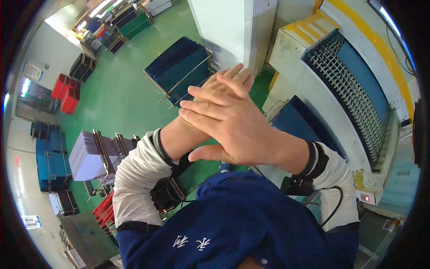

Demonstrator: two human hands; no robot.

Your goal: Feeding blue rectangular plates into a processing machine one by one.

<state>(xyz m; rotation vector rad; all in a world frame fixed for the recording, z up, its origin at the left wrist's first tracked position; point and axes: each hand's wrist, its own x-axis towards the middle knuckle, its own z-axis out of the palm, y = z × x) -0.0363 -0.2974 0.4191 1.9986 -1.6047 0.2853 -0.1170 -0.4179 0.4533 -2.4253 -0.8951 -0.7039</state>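
My right hand [239, 127] lies across the top of my left hand [240, 77], palm down, with its fingers stretched out toward the left and its thumb apart from them. Beneath it, my left hand reaches up and to the right; its straight fingertips show past the right hand, while most of its back is covered. The hands touch each other, and no object shows in either one. White sleeves with dark cuffs cover both forearms. Beyond the hands, on the floor, a rack of dark blue panels [179, 67] stands close by in the view.
At right is a machine with a bed of metal rollers [345, 85], beside more blue panels [298, 119]. A rack of pale purple panels [87, 159] stands at left. Red bins [67, 92] sit by the far left wall. Another person [93, 24] is far off at upper left.
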